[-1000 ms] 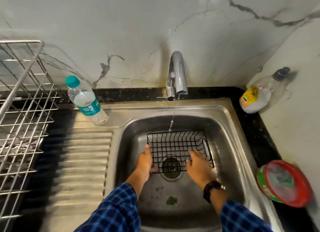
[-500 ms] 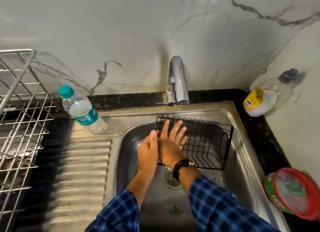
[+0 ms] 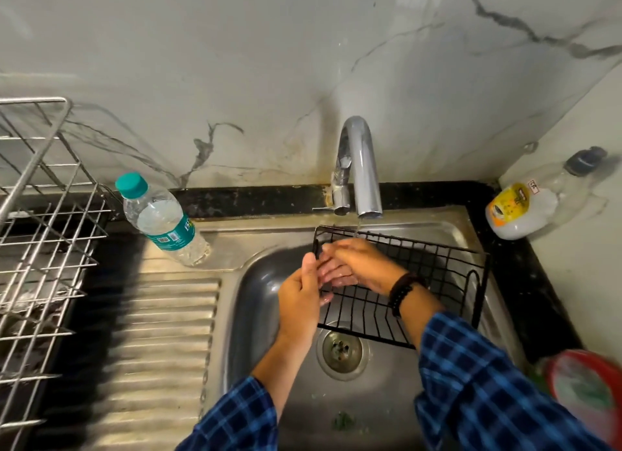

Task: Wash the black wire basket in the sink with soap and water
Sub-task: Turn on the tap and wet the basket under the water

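The black wire basket [image 3: 441,279] is held tilted on its side in the steel sink [image 3: 255,302], just under the faucet [image 3: 360,168]. A thin stream of water [image 3: 357,227] falls onto its top edge. My left hand [image 3: 299,299] grips the basket's left end, thumb up along the wire. My right hand [image 3: 360,262] reaches inside the basket with wet fingers laid flat against the left wall, pointing left. A dark beaded band sits on my right wrist.
A soap bottle [image 3: 521,208] with a yellow label leans in the back right corner. A water bottle [image 3: 161,218] with a teal cap stands on the ribbed drainboard [image 3: 161,343]. A metal dish rack [image 3: 40,232] fills the left. A red-lidded tub [image 3: 585,390] sits at right. The drain [image 3: 341,349] lies below the basket.
The basket has been lifted from the sink floor and tipped up under the faucet. My right hand has turned from pointing up to lying sideways inside it.
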`<action>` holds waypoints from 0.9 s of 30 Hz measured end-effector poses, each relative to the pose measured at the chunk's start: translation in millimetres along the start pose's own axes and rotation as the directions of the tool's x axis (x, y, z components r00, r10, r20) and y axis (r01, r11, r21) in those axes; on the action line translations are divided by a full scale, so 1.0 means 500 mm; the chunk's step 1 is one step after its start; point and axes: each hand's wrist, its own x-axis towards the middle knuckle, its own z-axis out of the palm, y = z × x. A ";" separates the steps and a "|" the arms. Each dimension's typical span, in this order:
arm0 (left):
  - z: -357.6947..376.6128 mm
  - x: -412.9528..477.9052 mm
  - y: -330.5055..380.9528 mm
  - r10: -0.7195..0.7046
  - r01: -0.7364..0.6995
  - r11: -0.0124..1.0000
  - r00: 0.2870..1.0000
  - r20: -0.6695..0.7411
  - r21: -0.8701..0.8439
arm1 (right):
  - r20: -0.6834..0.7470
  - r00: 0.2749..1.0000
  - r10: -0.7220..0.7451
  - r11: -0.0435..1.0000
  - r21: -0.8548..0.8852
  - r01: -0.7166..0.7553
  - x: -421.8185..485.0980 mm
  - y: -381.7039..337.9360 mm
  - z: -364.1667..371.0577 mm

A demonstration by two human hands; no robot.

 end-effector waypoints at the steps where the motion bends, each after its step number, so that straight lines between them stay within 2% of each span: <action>1: -0.002 0.006 -0.005 -0.031 0.031 1.000 0.999 -0.045 0.000 | -0.078 0.997 0.017 0.993 0.120 -0.008 -0.010 0.010 -0.020; 3: -0.005 0.008 -0.014 -0.074 0.074 0.997 0.992 -0.103 -0.009 | -0.278 0.958 0.074 0.941 0.338 0.025 -0.035 0.031 -0.057; 6: 0.004 -0.004 -0.013 -0.077 0.076 0.997 0.992 -0.097 -0.018 | -0.520 0.833 0.188 0.877 0.470 0.096 -0.057 0.052 -0.071; 8: 0.016 -0.009 -0.007 -0.069 0.069 0.998 0.991 -0.111 0.000 | -0.602 0.754 0.262 0.833 0.536 0.138 -0.052 0.059 -0.059; 9: 0.021 -0.010 -0.005 -0.066 0.067 0.998 0.990 -0.126 0.006 | -0.605 0.737 0.300 0.803 0.577 0.147 -0.047 0.059 -0.049; 10: 0.025 -0.010 -0.004 -0.068 0.069 0.998 0.988 -0.137 0.003 | -0.571 0.753 0.327 0.770 0.623 0.138 -0.043 0.056 -0.035; 11: 0.028 -0.007 -0.003 -0.073 0.072 0.997 0.987 -0.143 -0.009 | -0.499 0.801 0.331 0.751 0.653 0.097 -0.038 0.054 -0.014; 13: 0.027 0.002 0.007 -0.066 0.062 0.997 0.987 -0.145 -0.036 | -0.289 0.914 0.284 0.791 0.609 -0.054 -0.030 0.051 0.030; 15: 0.018 0.011 0.016 -0.045 0.036 0.998 0.988 -0.148 -0.058 | -0.182 0.949 0.257 0.854 0.503 -0.134 -0.026 0.042 0.045; 17: 0.004 0.009 0.025 -0.031 0.016 0.996 0.987 -0.157 -0.091 | -0.118 0.948 0.296 0.838 0.509 -0.198 -0.035 0.028 0.029; 19: 0.000 -0.004 0.029 -0.035 0.017 0.991 0.991 -0.131 -0.133 | -0.137 0.946 0.295 0.865 0.459 -0.204 -0.051 0.022 -0.001; 21: 0.013 -0.022 0.027 -0.036 0.015 0.984 0.993 -0.113 -0.177 | -0.227 0.945 0.234 0.934 0.322 -0.154 -0.072 0.013 -0.015; 23: 0.030 -0.035 0.031 -0.014 -0.012 0.978 0.992 -0.125 -0.209 | -0.293 0.939 0.182 0.959 0.264 -0.103 -0.085 0.003 -0.008; 25: 0.033 -0.037 0.037 0.031 -0.058 0.979 0.990 -0.140 -0.194 | -0.299 0.942 0.154 0.952 0.299 -0.061 -0.085 0.002 -0.007; 27: 0.024 -0.028 0.044 0.087 -0.112 0.982 0.983 -0.159 -0.153 | -0.235 0.959 0.158 0.905 0.422 -0.046 -0.083 0.004 -0.013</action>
